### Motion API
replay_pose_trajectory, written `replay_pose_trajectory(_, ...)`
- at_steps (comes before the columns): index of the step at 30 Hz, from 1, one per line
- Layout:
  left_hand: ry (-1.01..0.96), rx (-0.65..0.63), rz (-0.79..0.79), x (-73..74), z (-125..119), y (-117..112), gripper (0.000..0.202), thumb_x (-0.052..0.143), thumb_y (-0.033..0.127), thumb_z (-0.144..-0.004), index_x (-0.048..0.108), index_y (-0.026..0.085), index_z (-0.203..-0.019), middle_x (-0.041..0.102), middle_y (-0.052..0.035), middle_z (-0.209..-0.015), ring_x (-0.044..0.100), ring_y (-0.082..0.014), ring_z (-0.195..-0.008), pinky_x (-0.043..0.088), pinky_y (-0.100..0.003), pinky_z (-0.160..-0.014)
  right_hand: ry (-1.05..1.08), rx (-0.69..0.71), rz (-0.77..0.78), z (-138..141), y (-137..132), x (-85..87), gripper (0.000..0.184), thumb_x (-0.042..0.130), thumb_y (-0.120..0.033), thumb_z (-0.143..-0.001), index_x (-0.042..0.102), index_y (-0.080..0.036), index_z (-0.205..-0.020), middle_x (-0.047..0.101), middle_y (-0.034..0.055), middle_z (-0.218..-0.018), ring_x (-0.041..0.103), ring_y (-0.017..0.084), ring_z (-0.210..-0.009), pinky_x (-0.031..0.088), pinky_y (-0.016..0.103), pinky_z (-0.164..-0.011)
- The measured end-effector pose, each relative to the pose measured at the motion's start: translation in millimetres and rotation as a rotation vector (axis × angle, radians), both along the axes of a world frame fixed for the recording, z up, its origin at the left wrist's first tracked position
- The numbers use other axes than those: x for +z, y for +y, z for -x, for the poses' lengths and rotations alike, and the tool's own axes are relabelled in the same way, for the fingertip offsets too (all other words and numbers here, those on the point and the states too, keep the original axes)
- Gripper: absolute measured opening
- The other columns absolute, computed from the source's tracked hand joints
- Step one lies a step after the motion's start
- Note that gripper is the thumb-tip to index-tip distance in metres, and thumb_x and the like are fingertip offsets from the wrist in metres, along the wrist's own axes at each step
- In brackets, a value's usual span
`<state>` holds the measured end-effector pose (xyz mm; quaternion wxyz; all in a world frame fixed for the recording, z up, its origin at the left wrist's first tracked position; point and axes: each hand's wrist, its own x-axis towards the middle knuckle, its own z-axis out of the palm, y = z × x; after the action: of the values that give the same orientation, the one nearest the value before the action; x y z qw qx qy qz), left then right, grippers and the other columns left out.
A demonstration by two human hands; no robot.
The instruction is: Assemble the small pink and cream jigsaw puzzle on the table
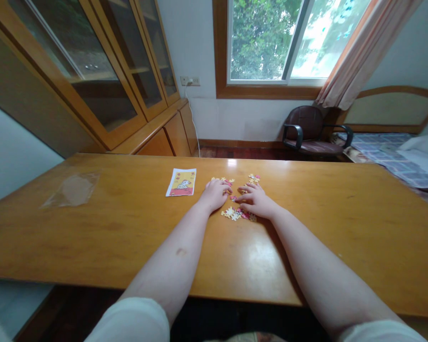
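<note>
Small jigsaw puzzle pieces point(234, 213) in yellow, white and pink lie in loose clusters at the middle of the table. My left hand point(215, 194) rests palm down at the left of the pieces, its fingers loosely bent and a little apart. Several pieces show just beyond that hand. My right hand point(256, 200) is opposite, fingers spread and reaching over pieces; what lies under the palms is hidden. Between the hands is a small pink piece point(233, 198). Left of my left hand lies a picture card point(181, 182) showing a spotted animal on yellow and pink.
A clear plastic bag point(73, 190) lies flat on the left of the wooden table point(128, 237). Beyond the table are a glass-door cabinet point(128, 71), an office chair point(308, 130) and a bed point(392, 147) at the right.
</note>
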<state>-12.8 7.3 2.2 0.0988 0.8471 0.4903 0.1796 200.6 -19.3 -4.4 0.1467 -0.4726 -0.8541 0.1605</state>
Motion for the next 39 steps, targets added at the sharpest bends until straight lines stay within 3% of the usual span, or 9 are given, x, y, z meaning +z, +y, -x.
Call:
replay_pose_trajectory(3,-0.010,-0.104,0.014,0.4,-1.0,-1.4,0.029,0.054,0.013,-0.084,0.078,0.029,-0.086,0.067,-0.0021,-0.117,0.052,-0.0216,-0.118,0.036,-0.042,-0.108,-0.003,-0.002,0.006,0.4,-0.5,1.8,0.028,0.066,-0.034,-0.082,0.074,-0.035,-0.110,0.057,0.0060,-0.136,0.037,0.037,-0.135,0.021,0.064,-0.111)
replay_pose_trajectory(9,0.001,-0.008,0.036,0.2,-0.6,1.8,0.031,0.053,0.011,-0.082,0.079,0.027,-0.085,0.070,-0.0027,-0.113,0.055,-0.0226,-0.114,0.040,-0.042,-0.104,0.000,0.003,-0.002,-0.7,0.0,2.6,0.027,0.065,-0.035,-0.083,0.075,-0.035,-0.109,0.058,0.0058,-0.135,0.039,0.036,-0.134,0.022,0.064,-0.111)
replay_pose_trajectory(16,-0.007,-0.008,0.017,-1.5,-0.6,2.9,0.032,0.051,0.011,-0.082,0.078,0.026,-0.090,0.070,-0.0032,-0.113,0.057,-0.0217,-0.111,0.042,-0.039,-0.103,-0.072,-0.019,0.001,3.5,-4.3,1.8,0.043,0.065,-0.043,-0.084,0.064,-0.038,-0.126,0.049,0.0083,-0.143,0.032,0.039,-0.138,0.017,0.067,-0.110)
replay_pose_trajectory(23,0.046,0.096,0.007,-0.9,1.3,4.2,0.030,0.053,0.015,-0.084,0.079,0.029,-0.091,0.071,-0.0039,-0.112,0.057,-0.0248,-0.110,0.044,-0.042,-0.101,-0.087,-0.030,0.013,2.7,-2.7,0.0,0.039,0.062,-0.048,-0.085,0.066,-0.039,-0.123,0.051,0.0070,-0.142,0.032,0.038,-0.138,0.016,0.067,-0.111)
replay_pose_trajectory(29,0.028,0.091,0.022,-1.8,0.8,4.3,0.031,0.052,0.017,-0.085,0.079,0.028,-0.093,0.070,-0.0045,-0.113,0.057,-0.0251,-0.112,0.044,-0.042,-0.102,-0.093,-0.059,-0.005,5.5,-4.7,-0.3,0.056,0.056,-0.063,-0.085,0.057,-0.037,-0.135,0.041,0.0100,-0.150,0.025,0.041,-0.141,0.012,0.068,-0.111)
replay_pose_trajectory(33,0.034,0.086,0.014,-3.7,0.6,4.7,0.030,0.052,0.018,-0.085,0.079,0.029,-0.093,0.070,-0.0033,-0.113,0.057,-0.0238,-0.111,0.044,-0.041,-0.101,-0.110,-0.075,-0.003,5.1,-4.3,-2.1,0.049,0.050,-0.061,-0.089,0.060,-0.039,-0.131,0.042,0.0081,-0.150,0.022,0.042,-0.142,0.008,0.070,-0.110)
replay_pose_trajectory(39,0.034,0.113,-0.004,-4.7,1.4,7.0,0.029,0.053,0.017,-0.084,0.080,0.029,-0.090,0.071,-0.0035,-0.110,0.058,-0.0251,-0.110,0.044,-0.042,-0.101,-0.078,-0.151,-0.046,0.4,0.4,-3.9,0.039,0.048,-0.053,-0.092,0.069,-0.034,-0.119,0.052,0.0075,-0.141,0.028,0.039,-0.140,0.010,0.071,-0.110)
